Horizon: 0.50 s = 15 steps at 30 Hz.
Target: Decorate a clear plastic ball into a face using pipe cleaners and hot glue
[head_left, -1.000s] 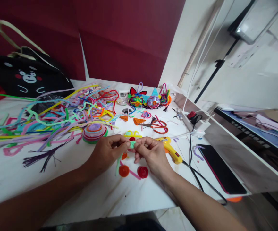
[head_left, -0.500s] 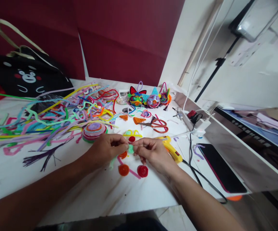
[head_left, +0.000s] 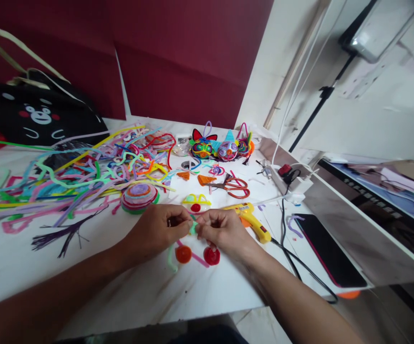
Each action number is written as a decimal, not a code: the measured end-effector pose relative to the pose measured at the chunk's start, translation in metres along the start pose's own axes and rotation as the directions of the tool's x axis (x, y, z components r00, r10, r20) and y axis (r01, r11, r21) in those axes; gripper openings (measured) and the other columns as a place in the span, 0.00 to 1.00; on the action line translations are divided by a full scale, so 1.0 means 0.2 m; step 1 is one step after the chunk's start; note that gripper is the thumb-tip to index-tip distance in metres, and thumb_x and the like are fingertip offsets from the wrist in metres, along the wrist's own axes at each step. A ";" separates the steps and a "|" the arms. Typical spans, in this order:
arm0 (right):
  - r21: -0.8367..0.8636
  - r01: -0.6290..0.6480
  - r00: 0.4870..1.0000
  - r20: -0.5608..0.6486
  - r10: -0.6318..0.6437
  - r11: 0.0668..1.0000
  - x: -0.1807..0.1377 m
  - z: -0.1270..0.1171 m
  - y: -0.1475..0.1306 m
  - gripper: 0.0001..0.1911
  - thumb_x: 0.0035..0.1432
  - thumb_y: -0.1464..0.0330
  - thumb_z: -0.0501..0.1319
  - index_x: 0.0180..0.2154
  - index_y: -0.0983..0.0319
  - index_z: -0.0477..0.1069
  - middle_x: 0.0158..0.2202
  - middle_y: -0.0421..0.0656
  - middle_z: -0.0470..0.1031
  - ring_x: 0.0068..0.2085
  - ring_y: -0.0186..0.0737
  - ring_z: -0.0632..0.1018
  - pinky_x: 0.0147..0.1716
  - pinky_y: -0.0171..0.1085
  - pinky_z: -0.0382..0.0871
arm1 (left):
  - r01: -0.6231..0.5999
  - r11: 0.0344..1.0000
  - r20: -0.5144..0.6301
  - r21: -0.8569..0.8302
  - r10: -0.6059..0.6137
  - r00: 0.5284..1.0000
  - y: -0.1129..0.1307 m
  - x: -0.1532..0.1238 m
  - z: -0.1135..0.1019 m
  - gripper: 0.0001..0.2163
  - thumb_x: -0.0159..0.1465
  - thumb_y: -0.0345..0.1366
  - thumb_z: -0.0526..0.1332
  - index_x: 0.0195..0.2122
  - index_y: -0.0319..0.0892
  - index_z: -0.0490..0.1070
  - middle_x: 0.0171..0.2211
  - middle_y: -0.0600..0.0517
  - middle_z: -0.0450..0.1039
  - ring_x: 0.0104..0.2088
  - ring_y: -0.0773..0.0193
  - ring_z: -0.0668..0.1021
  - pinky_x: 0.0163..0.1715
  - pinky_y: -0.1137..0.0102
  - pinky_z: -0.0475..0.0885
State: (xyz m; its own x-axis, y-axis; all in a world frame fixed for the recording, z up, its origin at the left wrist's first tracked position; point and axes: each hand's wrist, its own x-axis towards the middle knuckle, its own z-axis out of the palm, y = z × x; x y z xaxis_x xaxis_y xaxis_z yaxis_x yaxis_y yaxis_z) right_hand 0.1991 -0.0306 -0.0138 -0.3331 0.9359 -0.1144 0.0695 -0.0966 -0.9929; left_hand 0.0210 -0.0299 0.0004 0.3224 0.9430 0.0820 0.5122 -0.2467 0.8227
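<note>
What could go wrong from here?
1. The small green piece, pinched between left hand and right hand, could slip from the fingertips.
2. The yellow glue gun lies close beside the right hand, which might brush it; can't tell if it's hot.
3. The red coil, right by that hand, might get knocked.

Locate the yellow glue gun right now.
In the head view, the yellow glue gun lies right of centre, beside the right hand, with the scissors just beyond it.
</note>
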 end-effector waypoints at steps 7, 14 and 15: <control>-0.102 0.141 0.990 0.002 -0.142 0.985 0.00 0.00 0.04 0.03 0.49 0.68 0.59 0.27 0.62 0.67 0.18 0.31 0.61 0.19 0.26 0.58 0.18 0.29 0.50 | 0.001 1.000 -0.021 0.006 -0.001 1.000 0.00 0.00 0.01 0.09 0.56 0.37 0.59 0.22 0.40 0.71 0.18 0.58 0.62 0.21 0.71 0.63 0.21 0.75 0.57; -0.137 0.240 0.969 -0.024 -0.246 0.961 -0.03 0.02 0.01 0.06 0.52 0.69 0.62 0.34 0.62 0.69 0.23 0.34 0.66 0.23 0.28 0.65 0.21 0.29 0.59 | 0.043 0.993 -0.104 -0.109 -0.054 0.993 0.02 0.01 0.00 0.09 0.56 0.39 0.60 0.23 0.41 0.72 0.18 0.57 0.65 0.20 0.70 0.65 0.20 0.75 0.58; -0.165 0.273 0.958 -0.041 -0.283 0.948 -0.03 0.02 0.02 0.08 0.52 0.69 0.63 0.36 0.62 0.69 0.24 0.34 0.68 0.23 0.28 0.67 0.22 0.29 0.60 | 0.052 0.988 -0.110 -0.144 -0.068 0.992 0.01 0.01 0.01 0.09 0.56 0.40 0.60 0.24 0.41 0.72 0.18 0.57 0.67 0.21 0.70 0.66 0.21 0.75 0.59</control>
State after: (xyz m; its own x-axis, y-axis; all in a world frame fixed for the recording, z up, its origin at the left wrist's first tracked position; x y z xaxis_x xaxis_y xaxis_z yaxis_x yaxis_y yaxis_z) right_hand 0.1968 -0.0384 -0.0163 -0.3001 0.9381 0.1730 0.1305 0.2200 -0.9667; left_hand 0.0245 -0.0282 0.0020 0.1973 0.9765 0.0871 0.4081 -0.1626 0.8984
